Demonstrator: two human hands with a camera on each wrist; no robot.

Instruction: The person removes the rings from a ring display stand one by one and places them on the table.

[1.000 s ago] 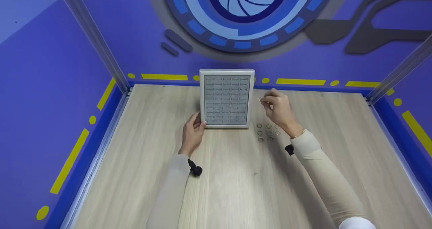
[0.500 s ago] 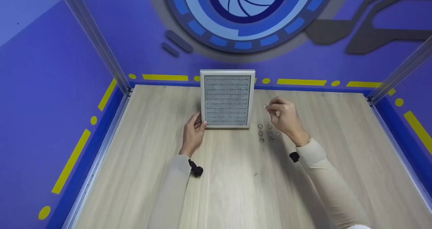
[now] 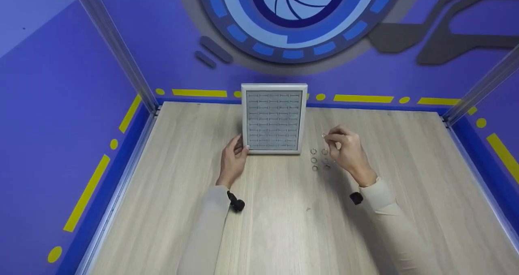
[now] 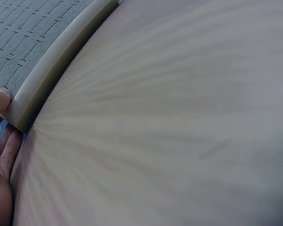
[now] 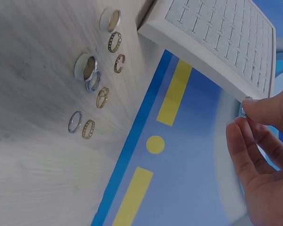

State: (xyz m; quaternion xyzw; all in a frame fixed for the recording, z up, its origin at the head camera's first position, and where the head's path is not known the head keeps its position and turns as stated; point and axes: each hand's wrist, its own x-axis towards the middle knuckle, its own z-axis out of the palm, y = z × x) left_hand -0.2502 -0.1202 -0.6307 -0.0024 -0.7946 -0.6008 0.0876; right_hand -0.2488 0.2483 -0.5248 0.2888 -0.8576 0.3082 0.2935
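Observation:
A ring display board (image 3: 273, 121) with a pale frame and a grey pad cut in rows of short slits stands tilted near the back wall. My left hand (image 3: 232, 163) holds its lower left corner, thumb (image 4: 3, 98) on the front and fingers behind the edge. To the right of the board, my right hand (image 3: 348, 150) pinches a small ring (image 3: 323, 136) between thumb and fingertips, above the table. Much of that ring is hidden by the fingers in the right wrist view. Below this hand lie several rings, among them a wide silver ring (image 5: 89, 68) and a studded gold-toned ring (image 5: 87, 130).
The rings lie in loose rows on the wooden table (image 3: 275, 226), to the right of the board's lower corner. A blue wall (image 3: 357, 76) with yellow marks rises behind, and side walls with metal posts (image 3: 117, 52) bound the table.
My right hand has moved away from the board's right edge, slightly right and nearer to me, the ring still pinched. The left hand and the board stay in place.

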